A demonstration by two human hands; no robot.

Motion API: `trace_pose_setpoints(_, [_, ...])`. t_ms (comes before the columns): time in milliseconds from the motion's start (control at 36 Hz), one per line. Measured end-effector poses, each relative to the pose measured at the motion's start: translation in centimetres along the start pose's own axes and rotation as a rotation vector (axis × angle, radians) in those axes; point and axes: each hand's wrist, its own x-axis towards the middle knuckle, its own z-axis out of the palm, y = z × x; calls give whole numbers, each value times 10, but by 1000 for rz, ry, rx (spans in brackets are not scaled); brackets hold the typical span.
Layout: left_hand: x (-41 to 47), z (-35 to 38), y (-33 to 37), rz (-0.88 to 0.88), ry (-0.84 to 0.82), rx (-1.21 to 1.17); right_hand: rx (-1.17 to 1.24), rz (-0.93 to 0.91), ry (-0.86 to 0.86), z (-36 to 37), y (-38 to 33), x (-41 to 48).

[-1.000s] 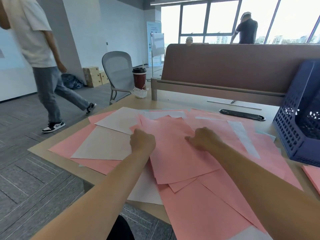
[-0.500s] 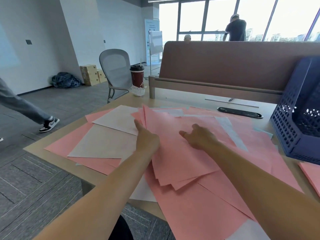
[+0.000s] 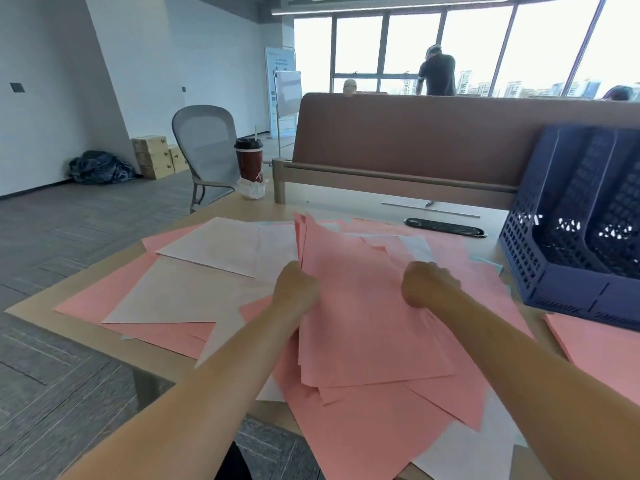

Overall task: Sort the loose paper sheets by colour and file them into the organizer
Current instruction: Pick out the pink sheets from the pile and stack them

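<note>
Left hand [image 3: 296,289] grips the pink stack [image 3: 363,327] at its raised edge — right hand [image 3: 427,285] curled atop, grip unclear.

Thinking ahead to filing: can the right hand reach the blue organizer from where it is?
Probably yes. The right hand, curled on the pink sheets, sits just left of the blue organizer, and only flat paper lies between them; nothing upright blocks the way.
</note>
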Motion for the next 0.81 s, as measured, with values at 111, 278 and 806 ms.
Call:
trace_pose_setpoints(111, [2,2,1,4,-7,-3,-104,-27,0,-1,17,3])
trace_pose_setpoints(278, [2,7,3,36,-1,-12,-56,-42,-82,-1,26,22])
trace_pose_setpoints(806, [27,-5,10,-12,61,-137,559,29,171,-9,47,32])
